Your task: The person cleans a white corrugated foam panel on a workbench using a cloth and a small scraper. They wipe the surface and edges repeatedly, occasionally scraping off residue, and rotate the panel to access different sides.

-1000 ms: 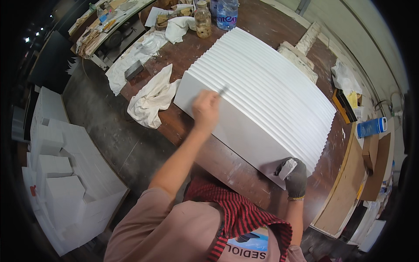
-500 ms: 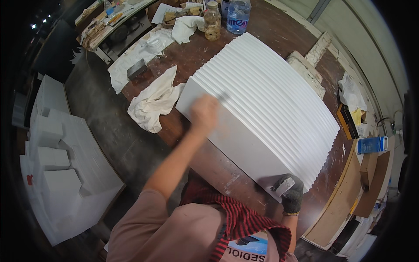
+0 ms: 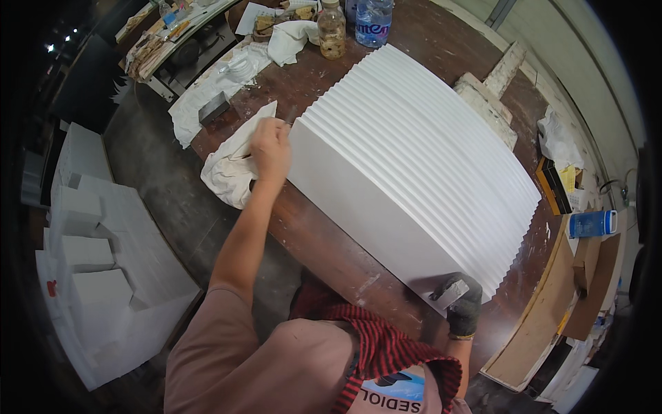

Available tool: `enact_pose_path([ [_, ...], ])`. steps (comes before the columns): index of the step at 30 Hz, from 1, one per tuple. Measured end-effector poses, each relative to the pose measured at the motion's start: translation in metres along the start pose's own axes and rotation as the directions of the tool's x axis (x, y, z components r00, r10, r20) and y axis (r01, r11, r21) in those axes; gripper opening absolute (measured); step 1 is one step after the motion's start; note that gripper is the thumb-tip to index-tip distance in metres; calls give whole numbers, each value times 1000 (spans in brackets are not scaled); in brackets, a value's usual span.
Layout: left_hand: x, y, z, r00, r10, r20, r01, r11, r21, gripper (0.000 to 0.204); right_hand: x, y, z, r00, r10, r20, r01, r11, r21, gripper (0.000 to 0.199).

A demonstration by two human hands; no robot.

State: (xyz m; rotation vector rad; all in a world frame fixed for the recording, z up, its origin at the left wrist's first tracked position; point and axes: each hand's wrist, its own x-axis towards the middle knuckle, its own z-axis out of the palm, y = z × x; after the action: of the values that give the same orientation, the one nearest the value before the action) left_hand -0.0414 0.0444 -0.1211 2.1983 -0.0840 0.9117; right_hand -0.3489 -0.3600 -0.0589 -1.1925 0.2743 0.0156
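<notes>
Reaching forward, left hand (image 3: 270, 148) fingers pinch a thin tool (image 3: 290, 116) at the ribbed white panel (image 3: 420, 165) corner.

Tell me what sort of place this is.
Probably a plaster or moulding workshop. A large white ribbed panel lies on a stained wooden workbench, white cast blocks are stacked on the floor, and dusty rags and tools lie around.
</notes>
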Motion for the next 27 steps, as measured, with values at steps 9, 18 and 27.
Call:
enact_pose_path([
  [9, -124, 178, 9, 804, 545, 236, -428, 807, -406, 11, 0, -2, -2, 1000, 21, -8, -22, 998, -61, 48],
  [18, -147, 187, 23, 897, 406, 174, -334, 881, -336, 12, 0, 0, 2, 999, -17, -30, 12, 990, -138, 29],
  [27, -135, 202, 18, 940, 262, 217, -176, 921, -347, 13, -36, 10, -18, 986, -60, -157, 99, 961, 258, 59],
])
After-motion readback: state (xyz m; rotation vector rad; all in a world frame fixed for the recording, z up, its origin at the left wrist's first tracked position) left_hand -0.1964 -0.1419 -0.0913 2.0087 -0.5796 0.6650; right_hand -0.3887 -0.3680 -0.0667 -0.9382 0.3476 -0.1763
